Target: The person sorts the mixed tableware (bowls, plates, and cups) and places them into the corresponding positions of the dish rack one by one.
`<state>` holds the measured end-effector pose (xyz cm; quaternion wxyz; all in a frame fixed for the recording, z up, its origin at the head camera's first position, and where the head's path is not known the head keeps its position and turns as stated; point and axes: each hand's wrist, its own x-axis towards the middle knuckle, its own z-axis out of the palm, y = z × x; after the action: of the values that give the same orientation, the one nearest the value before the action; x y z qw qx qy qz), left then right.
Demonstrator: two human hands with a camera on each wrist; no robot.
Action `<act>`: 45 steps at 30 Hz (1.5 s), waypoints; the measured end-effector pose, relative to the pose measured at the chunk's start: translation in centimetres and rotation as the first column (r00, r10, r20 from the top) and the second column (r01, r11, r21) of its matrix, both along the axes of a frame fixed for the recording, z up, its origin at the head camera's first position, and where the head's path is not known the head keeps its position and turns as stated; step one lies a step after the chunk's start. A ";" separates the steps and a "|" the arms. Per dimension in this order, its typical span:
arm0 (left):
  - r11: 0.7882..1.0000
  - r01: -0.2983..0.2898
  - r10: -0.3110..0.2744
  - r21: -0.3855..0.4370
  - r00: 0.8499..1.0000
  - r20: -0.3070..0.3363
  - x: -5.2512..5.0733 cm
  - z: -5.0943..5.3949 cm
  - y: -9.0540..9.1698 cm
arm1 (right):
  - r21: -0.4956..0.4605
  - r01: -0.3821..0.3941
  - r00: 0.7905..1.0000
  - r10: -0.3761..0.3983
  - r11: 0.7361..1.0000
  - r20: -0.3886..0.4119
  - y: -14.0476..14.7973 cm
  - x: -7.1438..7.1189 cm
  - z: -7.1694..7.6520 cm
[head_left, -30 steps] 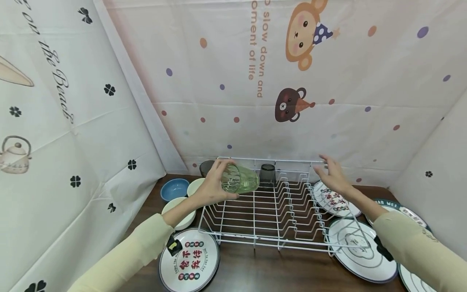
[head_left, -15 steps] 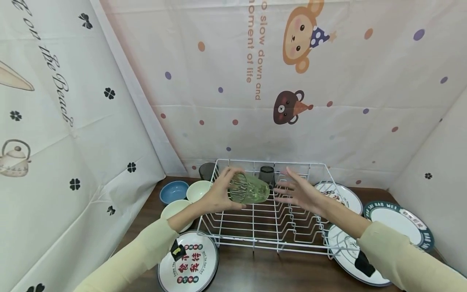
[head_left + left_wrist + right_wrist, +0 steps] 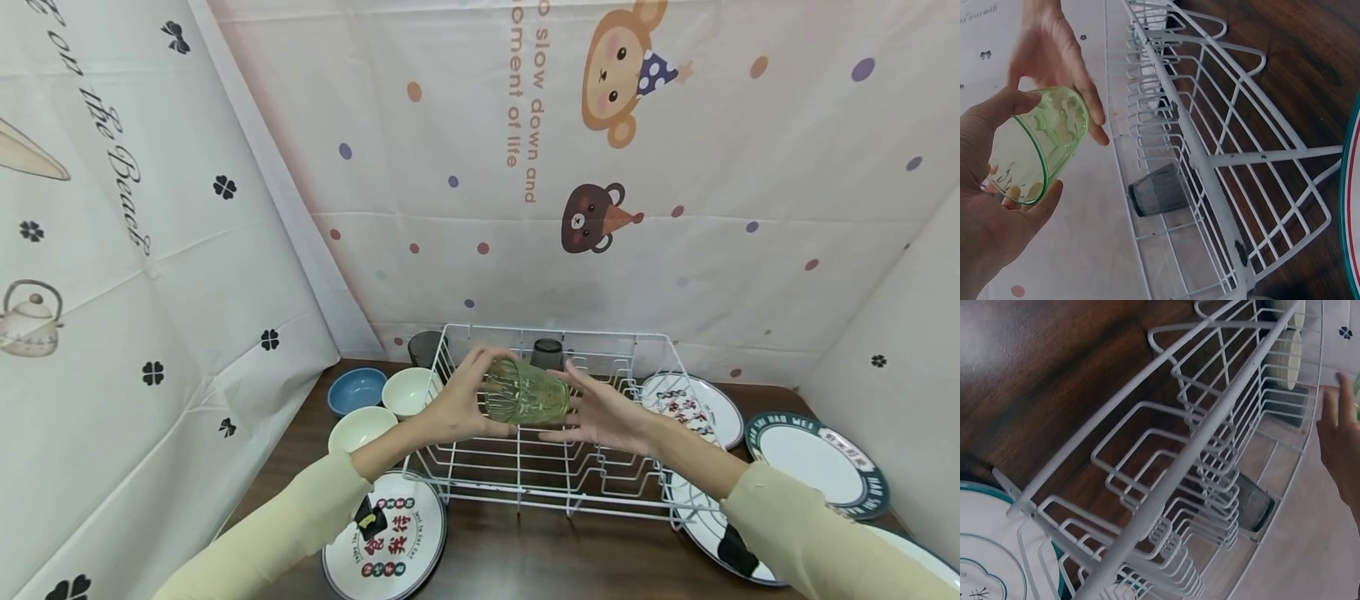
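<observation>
A green ribbed drinking glass (image 3: 534, 395) lies tilted on its side in the air over the white wire dish rack (image 3: 517, 493). My left hand (image 3: 459, 407) grips it near the rim, thumb and fingers on opposite sides, as the left wrist view of the glass (image 3: 1060, 128) also shows. My right hand (image 3: 609, 418) is at the base end with its fingers spread and mostly straight. Whether those fingers touch the glass I cannot tell. At the back of the rack stands a dark grey glass (image 3: 547, 354), seen in the left wrist view too.
Left of the rack are a blue bowl (image 3: 357, 392), two cream bowls (image 3: 363, 427) and another dark glass (image 3: 424, 348). Printed plates (image 3: 386, 542) are at the front left. More plates (image 3: 817, 462) lie on the right. A patterned cloth (image 3: 465, 275) hangs behind.
My right hand has come leftward from beyond the rack's right side to the base of the green glass. My left hand has carried the glass slightly right and down.
</observation>
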<state>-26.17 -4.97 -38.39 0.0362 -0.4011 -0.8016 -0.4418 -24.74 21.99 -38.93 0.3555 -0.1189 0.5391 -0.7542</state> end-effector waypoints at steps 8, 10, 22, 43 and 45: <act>0.999 -0.022 0.022 0.025 1.000 -0.008 0.4 -0.1 0.0 | 0.034 0.034 0.999 -0.034 0.999 -0.007 -0.6 0.3 -0.3; 0.999 -0.029 0.029 0.027 1.000 -0.009 0.5 0.0 0.1 | 0.034 0.048 0.999 -0.047 0.998 -0.022 -0.4 0.2 -0.3; 0.999 0.016 -0.017 0.033 1.000 0.019 0.9 -0.2 0.1 | 0.079 0.095 0.995 -0.091 0.992 -0.051 0.6 0.3 0.1; 0.928 -0.365 0.356 -0.077 0.928 -0.109 -1.6 -3.6 -4.0 | 0.247 0.261 0.956 -0.214 0.933 -0.202 3.4 -0.5 0.4; 0.898 -0.426 0.420 -0.107 0.904 -0.073 -2.1 -4.1 -4.3 | 0.243 0.282 0.951 -0.236 0.928 -0.200 3.8 -0.6 0.5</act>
<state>-28.30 -9.30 -42.54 0.1263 -0.2292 -0.8937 -0.3644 -25.33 25.77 -38.42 0.2187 -0.0599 0.6754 -0.7018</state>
